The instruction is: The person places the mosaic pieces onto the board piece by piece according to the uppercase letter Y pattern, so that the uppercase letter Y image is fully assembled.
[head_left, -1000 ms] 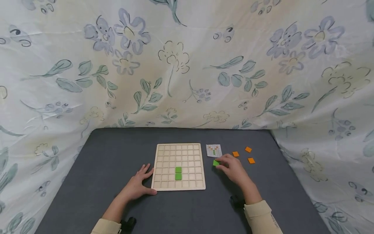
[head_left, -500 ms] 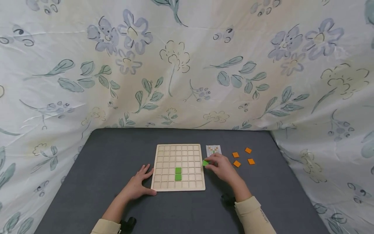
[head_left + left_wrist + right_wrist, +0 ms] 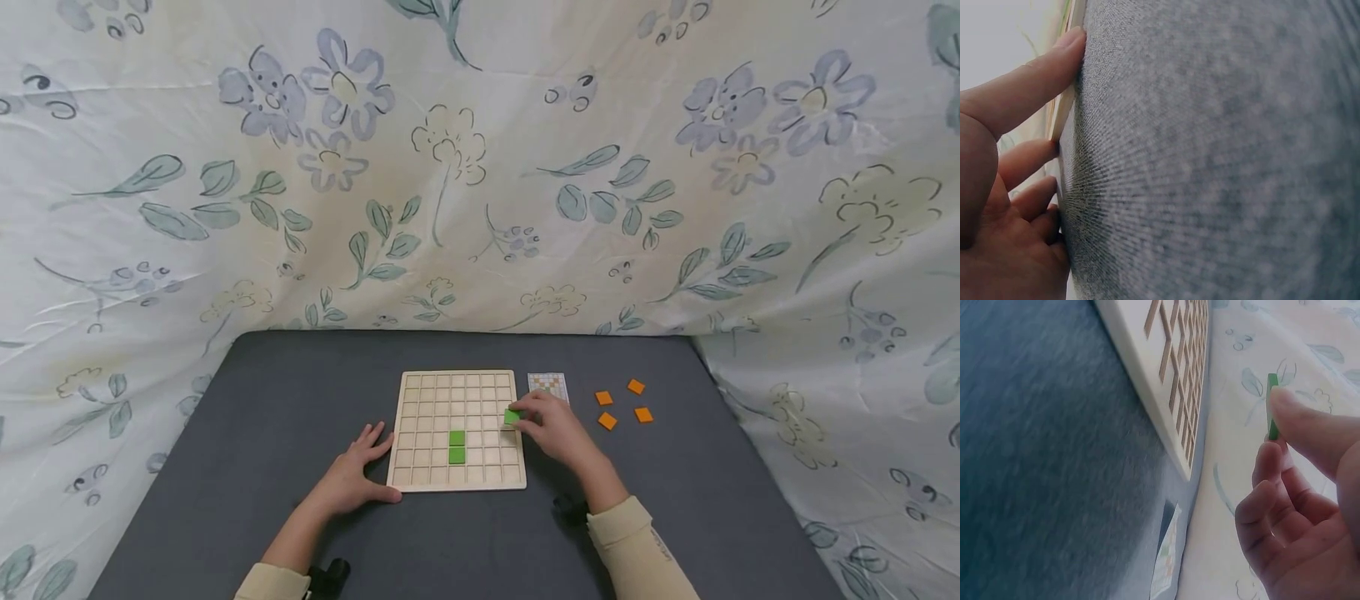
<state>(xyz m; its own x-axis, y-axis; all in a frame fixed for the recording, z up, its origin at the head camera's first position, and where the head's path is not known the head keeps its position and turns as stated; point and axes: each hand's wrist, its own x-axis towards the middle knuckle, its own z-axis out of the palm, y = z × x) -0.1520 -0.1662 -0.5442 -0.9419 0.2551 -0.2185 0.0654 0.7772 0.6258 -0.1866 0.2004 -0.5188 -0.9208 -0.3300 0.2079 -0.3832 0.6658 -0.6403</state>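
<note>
A wooden grid board [image 3: 420, 417] lies on the dark table. Two green square tiles sit in its cells, one green tile [image 3: 457, 455] directly in front of the other. My left hand [image 3: 351, 475] is spread at the board's near left corner, with the thumb [image 3: 1041, 78] and index finger touching the edge. Between thumb and fingertips my right hand [image 3: 558, 432] pinches a third green tile [image 3: 1272, 406], held raised over the board's right side. In the right wrist view that tile is seen edge-on, apart from the board.
Behind the right hand lies a small pattern card [image 3: 547, 383], partly covered by it. Several orange tiles [image 3: 607, 421] are scattered on the table to the right. A floral cloth [image 3: 480, 167] hangs behind the table.
My right hand has carried the green tile leftward, from beside the card to over the board's right edge. An orange tile hidden before now shows. The left hand stays put.
</note>
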